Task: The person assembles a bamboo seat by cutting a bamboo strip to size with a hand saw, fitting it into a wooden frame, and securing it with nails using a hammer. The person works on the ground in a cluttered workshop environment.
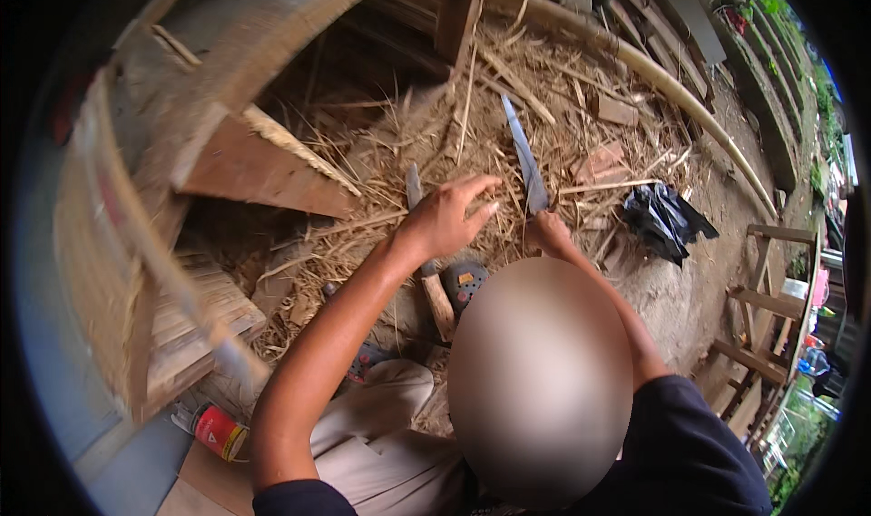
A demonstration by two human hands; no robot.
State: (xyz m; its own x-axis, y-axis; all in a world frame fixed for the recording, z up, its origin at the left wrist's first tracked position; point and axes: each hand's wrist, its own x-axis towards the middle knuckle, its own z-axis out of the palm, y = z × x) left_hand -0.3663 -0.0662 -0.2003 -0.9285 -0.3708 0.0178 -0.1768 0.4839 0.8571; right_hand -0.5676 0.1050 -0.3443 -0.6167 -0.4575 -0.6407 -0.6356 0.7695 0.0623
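My right hand (550, 233), right of centre, looks closed around the broad end of a long, tapering blade (524, 158), probably a saw; the fingers hide any handle. The blade's narrow tip points to the upper middle of the frame, over the shavings (472, 153). My left hand (446, 215), at centre, is curved with the thumb well apart, and I see nothing between its fingers. A wooden handle (438, 309) lies below that wrist; whether it joins the grey metal piece (415, 186) above, I cannot tell. The black bag (667, 221) sits to the right, apart from both hands.

To handle the blade well, I should keep my right wrist firm and in line with it, hold my left fingers off its edge, and mind the shoe (467, 282) just below centre.
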